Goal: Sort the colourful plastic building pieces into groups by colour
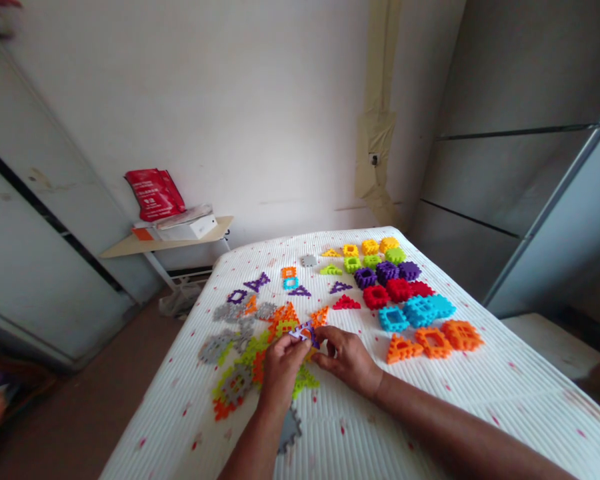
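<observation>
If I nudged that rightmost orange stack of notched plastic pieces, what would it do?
The rightmost orange stack of notched plastic pieces would probably slide or come apart in layers rather than roll, since its pieces lie flat. It may feel light, as openings show in its top. Its toothed edges could catch on the ribbed white cover beneath.

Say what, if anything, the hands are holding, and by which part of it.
A purple toothed piece, pinched near its left end by the left hand; the right hand is at its right end, grip unclear.
</observation>
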Available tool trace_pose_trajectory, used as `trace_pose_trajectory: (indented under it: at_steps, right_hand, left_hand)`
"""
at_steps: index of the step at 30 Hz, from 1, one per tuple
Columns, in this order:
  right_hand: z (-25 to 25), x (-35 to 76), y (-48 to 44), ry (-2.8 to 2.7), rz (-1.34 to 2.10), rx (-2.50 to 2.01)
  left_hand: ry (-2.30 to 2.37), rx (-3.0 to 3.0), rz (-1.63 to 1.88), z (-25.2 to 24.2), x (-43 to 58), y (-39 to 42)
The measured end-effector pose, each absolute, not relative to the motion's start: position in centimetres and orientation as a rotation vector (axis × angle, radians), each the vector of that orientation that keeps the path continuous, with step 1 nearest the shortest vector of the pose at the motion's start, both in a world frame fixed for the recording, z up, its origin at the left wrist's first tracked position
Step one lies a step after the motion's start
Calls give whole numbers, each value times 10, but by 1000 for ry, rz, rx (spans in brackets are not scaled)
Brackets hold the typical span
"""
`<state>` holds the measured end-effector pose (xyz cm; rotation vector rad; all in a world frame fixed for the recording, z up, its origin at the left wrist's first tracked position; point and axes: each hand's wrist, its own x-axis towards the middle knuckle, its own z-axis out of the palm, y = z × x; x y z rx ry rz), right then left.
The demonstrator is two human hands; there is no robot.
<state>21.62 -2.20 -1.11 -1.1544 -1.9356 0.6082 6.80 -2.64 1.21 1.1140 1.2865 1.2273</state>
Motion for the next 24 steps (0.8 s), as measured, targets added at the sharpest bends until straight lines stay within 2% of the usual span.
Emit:
trace_pose_trajectory:
  at_steps: [12,19,24]
  right_hand:
    - [-9,232,-18,-2012,380,-1270]
    - [0,233,-20,-2118,90,-1154]
    - [8,220,-22,-2175,24,-1194]
  left_hand:
    - [1251,1181,1170,6,56,-19]
    - [1344,1335,1138,2,57,-20]
    - [1349,1309,1159,8,64,-24]
